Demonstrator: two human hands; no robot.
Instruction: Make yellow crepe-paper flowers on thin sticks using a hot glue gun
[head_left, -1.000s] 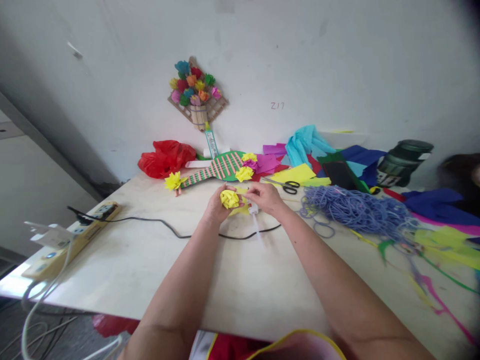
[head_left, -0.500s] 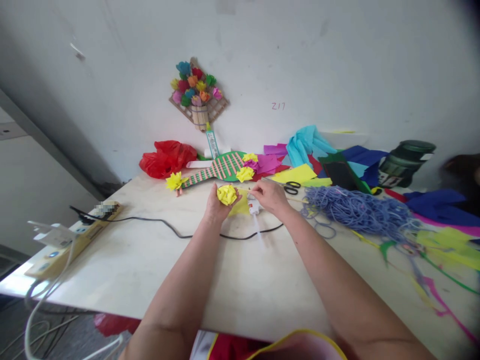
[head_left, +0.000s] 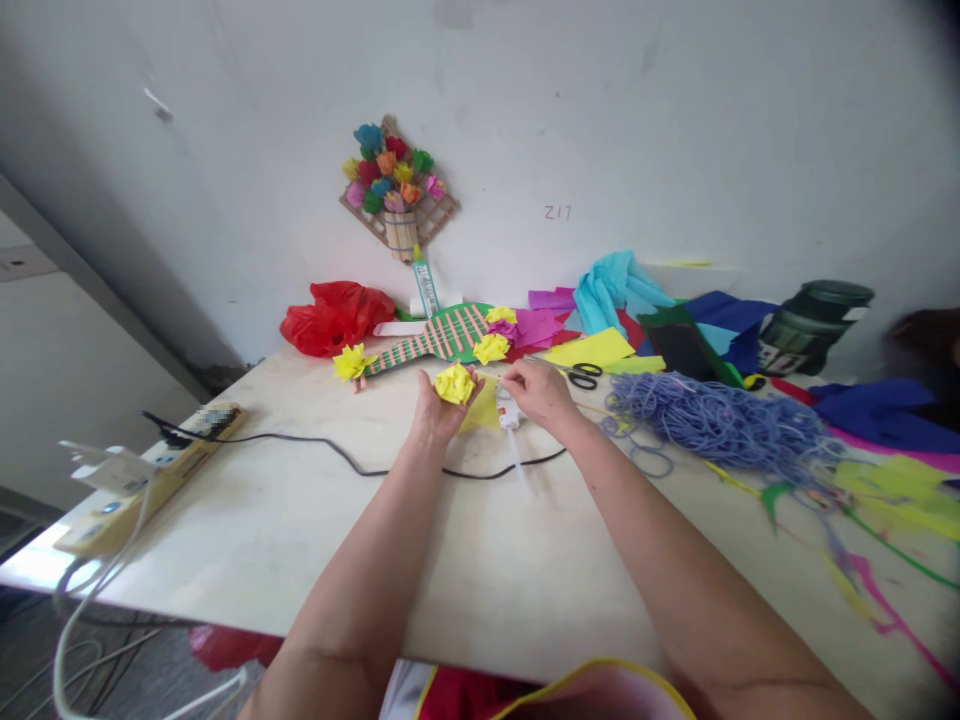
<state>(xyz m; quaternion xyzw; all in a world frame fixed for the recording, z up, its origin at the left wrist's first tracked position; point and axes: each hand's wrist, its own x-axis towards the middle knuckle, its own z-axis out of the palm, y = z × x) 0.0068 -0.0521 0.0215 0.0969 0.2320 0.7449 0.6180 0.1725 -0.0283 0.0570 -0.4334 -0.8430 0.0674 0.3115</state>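
A crumpled yellow paper flower [head_left: 454, 384] rests in my left hand [head_left: 437, 420], with the fingers curled around its base. My right hand [head_left: 541, 390] pinches a thin pale stick [head_left: 596, 408], whose one end points toward the flower; whether they touch I cannot tell. Below the right hand lies a white glue gun [head_left: 508, 412] with a clear glue stick in it, partly hidden. Yellow crepe paper [head_left: 481, 408] lies flat between the hands. Behind them stands a green lute-shaped craft [head_left: 457, 333] striped with pink strips, with yellow paper flowers at both ends.
Black scissors [head_left: 585, 376] and a tangle of blue-purple cord [head_left: 720, 425] lie at right, near coloured paper and a dark green jar [head_left: 814, 325]. A power strip [head_left: 150, 490] sits at left, its black cable [head_left: 322, 440] crossing the table. A red plastic bag [head_left: 337, 318] is behind.
The yellow flower has tilted and risen slightly in my left hand. My right hand keeps nearly the same place with the stick.
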